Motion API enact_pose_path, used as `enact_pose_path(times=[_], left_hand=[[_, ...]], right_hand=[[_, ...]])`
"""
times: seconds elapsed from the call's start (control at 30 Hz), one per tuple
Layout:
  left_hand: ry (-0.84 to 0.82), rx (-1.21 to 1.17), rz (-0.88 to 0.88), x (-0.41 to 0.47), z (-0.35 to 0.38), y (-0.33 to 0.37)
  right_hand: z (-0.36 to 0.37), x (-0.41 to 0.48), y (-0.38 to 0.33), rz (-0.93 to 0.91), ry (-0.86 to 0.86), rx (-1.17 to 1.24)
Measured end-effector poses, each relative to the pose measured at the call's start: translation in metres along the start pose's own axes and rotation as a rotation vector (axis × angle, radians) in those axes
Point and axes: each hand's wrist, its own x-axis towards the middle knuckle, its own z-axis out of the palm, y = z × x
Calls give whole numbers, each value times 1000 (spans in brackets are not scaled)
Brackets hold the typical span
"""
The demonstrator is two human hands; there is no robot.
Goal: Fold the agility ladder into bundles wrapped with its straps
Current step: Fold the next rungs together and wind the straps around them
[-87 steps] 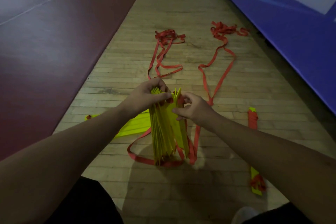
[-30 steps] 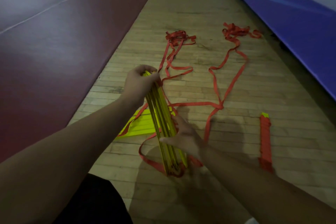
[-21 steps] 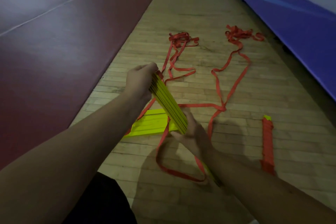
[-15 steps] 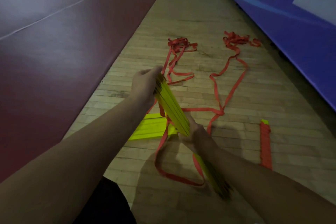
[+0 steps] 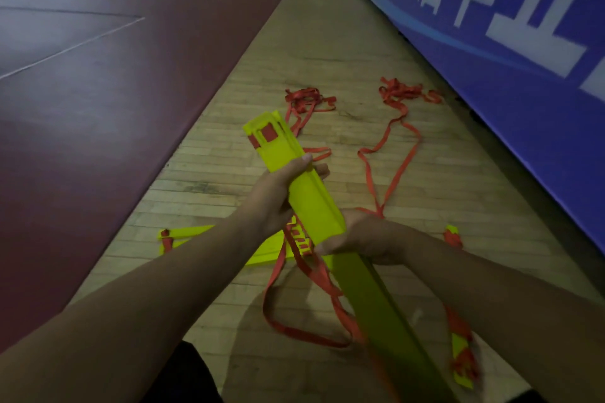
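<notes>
Only part of the stacked yellow rungs (image 5: 312, 203) can be followed; the near end runs down out of the bottom edge, dim and blurred, and both forearms cover stretches of it; how many rungs lie in the stack cannot be counted from this flat side. Below the stack, the red straps (image 5: 294, 314) hang in a smeared loop over the wooden floor (image 5: 327, 52); beyond its far end, further strap lies in two tangles whose ends cannot be traced. Right of the stack a wrapped bundle (image 5: 460, 347) lies half behind the right forearm; left of the stack, loose rungs (image 5: 262, 247) on the floor are partly covered by the left forearm. The left hand (image 5: 278, 196) grips the stack's upper half, thumb across the top face and fingers curled beneath; the right hand (image 5: 363, 237) closes round the middle, fingertips hidden under it. Half a second earlier the stack showed its thin edges and the left hand capped its far end; now the broad face is turned up, that hand sits lower, and the far end with its red strap slots stands bare.
</notes>
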Motion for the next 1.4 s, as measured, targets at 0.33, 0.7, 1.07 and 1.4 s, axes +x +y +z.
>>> enact_pose_path(times=[0.33,0.7,1.07,1.4], left_hand=[[408,-227,95,14,-3,20],[195,-114,111,16,-7,19],[106,779,-71,10,-29,44],[16,933,239,13,-46,40]], right_hand=[[33,19,13,-160,563,-587],[-18,3,0,-99,207,-250],[-22,12,-2,-165,367,-440],[-35,-7,-19,-160,153,-152]])
